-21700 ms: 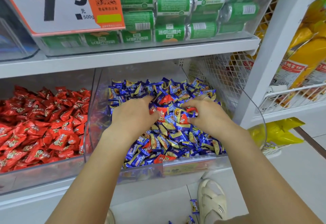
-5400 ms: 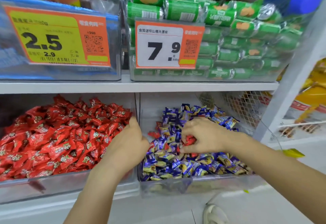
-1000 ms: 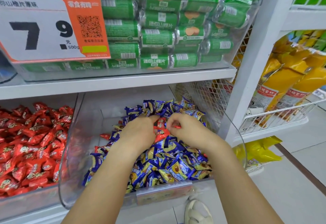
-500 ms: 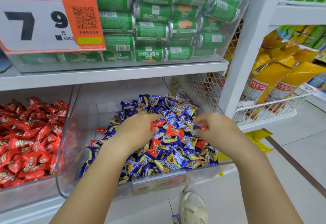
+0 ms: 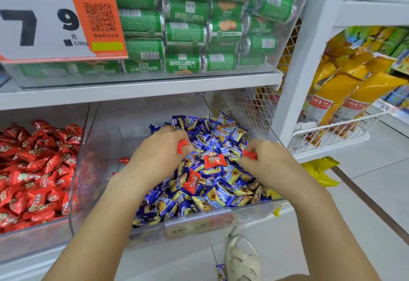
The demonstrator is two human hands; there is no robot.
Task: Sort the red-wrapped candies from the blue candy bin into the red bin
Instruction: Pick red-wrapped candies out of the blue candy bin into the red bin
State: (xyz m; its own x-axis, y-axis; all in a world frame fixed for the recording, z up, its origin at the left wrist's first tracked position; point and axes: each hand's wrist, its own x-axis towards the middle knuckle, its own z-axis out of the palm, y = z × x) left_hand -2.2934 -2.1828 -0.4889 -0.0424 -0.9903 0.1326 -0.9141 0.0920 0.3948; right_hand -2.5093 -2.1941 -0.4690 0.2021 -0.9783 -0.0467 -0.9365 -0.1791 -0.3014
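Note:
The clear blue candy bin (image 5: 199, 221) on the lower shelf holds a heap of blue-wrapped candies (image 5: 219, 196). Two red-wrapped candies (image 5: 213, 160) lie on top between my hands, and another red one (image 5: 124, 160) lies at the bin's bare left side. My left hand (image 5: 159, 159) hovers over the heap and pinches a red candy (image 5: 182, 147). My right hand (image 5: 269, 163) pinches a second red candy (image 5: 249, 154) over the heap's right side. The red bin (image 5: 33, 239), full of red candies (image 5: 37, 174), stands directly to the left.
A shelf (image 5: 141, 89) just above carries a bin of green snack rolls (image 5: 188, 30) and a 7.9 price tag (image 5: 53, 17). A white upright (image 5: 303, 59) and a wire basket of yellow bags (image 5: 345, 95) stand at right. A blue candy (image 5: 220, 271) lies on the floor beside a sandal (image 5: 242, 258).
Both hands have lifted slightly off the heap, each now pinching a red candy. The left hand has drawn back to the left, baring the two red candies between the hands.

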